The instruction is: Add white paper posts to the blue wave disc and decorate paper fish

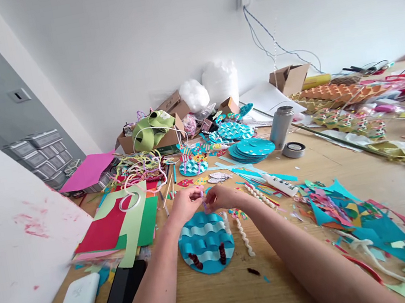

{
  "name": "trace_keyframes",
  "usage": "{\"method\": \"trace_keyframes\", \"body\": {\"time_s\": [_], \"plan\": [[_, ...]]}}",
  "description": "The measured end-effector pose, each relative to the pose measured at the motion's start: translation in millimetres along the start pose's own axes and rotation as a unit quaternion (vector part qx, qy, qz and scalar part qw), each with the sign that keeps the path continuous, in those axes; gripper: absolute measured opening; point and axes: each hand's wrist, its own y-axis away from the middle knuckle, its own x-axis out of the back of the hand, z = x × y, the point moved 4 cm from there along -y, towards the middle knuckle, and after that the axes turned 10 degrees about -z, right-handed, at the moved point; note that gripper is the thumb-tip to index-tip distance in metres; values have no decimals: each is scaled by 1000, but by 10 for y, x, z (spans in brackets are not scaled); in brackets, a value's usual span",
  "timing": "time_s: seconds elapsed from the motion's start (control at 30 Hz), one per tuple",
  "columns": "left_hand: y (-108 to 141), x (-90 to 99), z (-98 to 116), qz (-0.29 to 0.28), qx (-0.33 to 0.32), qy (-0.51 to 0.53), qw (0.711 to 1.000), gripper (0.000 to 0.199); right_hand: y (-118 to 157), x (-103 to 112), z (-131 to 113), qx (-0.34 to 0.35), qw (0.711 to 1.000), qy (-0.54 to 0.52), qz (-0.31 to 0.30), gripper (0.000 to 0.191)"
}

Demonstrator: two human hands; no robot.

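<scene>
L hand (186, 206) & R hand (222, 197) pinching purple pc (203, 202); white btl (280, 184) lbl illegible.

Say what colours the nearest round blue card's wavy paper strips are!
The wavy paper strips alternate bright blue and pale aqua, clearest in the head view.

The round card (212, 267) is blue with light and dark blue waves and brown curly bits (196, 262). The bottle (282, 127) is grey. The big sheet (35, 228) is white with red smudges.
</scene>
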Motion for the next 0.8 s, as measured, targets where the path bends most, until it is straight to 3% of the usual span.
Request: {"method": "trace_keyframes", "body": {"time_s": [0.3,0.47,0.8], "plan": [[13,0,33,-49,14,19,999,14,192,289,-74,71,995,-39,52,34],[18,-5,-6,-79,25,1,997,18,238,299,-162,103,992,-38,61,36],[29,-46,-116,-128,54,-51,989,20,136,241,-98,122,989,-72,49,36]]}}
